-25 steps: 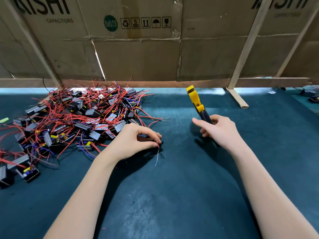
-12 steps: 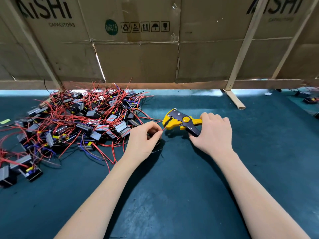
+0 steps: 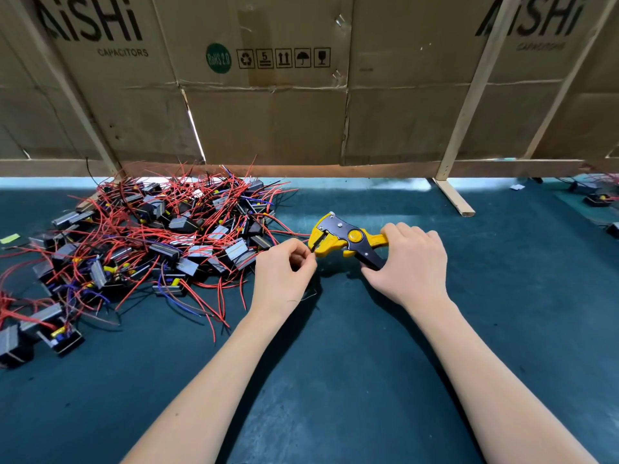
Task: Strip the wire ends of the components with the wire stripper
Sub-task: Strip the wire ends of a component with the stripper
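Right hand (image 3: 410,262) grips the handles of the yellow wire stripper (image 3: 341,241), fingers curled round them, head pointing left. Left hand (image 3: 284,272) pinches a thin wire end (image 3: 310,251) between thumb and fingertips, right at the stripper's mouth — whether the wire is actually inside, can't tell. Pile of components (image 3: 150,236) with red wires sits left, mid-far on the green mat (image 3: 335,380). Cardboard wall (image 3: 301,112) behind.
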`<state>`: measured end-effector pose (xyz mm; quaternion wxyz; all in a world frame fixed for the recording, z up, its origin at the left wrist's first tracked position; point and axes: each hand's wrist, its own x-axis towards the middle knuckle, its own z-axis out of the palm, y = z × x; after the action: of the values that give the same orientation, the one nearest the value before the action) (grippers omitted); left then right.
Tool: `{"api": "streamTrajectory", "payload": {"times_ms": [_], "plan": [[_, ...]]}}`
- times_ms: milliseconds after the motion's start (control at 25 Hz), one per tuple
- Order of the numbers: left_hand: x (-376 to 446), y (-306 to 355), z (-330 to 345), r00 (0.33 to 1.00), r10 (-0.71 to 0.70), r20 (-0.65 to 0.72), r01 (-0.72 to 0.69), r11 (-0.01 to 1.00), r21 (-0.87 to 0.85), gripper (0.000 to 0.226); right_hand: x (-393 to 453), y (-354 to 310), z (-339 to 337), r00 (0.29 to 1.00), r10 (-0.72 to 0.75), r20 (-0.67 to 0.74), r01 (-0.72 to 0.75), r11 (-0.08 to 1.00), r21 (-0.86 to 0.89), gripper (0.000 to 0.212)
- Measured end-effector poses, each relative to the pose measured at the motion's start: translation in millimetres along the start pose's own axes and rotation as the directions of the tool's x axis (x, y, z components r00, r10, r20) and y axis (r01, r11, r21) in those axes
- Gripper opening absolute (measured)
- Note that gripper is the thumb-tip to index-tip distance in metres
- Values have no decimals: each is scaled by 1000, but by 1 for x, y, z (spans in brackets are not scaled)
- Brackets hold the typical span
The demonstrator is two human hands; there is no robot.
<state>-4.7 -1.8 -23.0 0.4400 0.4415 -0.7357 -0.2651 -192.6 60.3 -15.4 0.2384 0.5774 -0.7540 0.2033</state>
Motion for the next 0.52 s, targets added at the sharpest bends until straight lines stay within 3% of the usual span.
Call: {"api": "streamTrajectory", "payload": {"times_ms": [360, 440, 520], "plan": [[5, -4, 1, 998, 26, 51, -28, 999, 31, 10, 3, 3, -2, 996, 42, 81, -39, 998, -40, 42], [5, -3, -2, 995, 38, 96, -39, 999, 12, 7, 5, 4, -1, 987, 91, 135, -82, 994, -70, 41], [8, -4, -10, 976, 51, 212, -42, 998, -49, 18, 8, 6, 1, 975, 156, 159, -146, 987, -68, 43]]}}
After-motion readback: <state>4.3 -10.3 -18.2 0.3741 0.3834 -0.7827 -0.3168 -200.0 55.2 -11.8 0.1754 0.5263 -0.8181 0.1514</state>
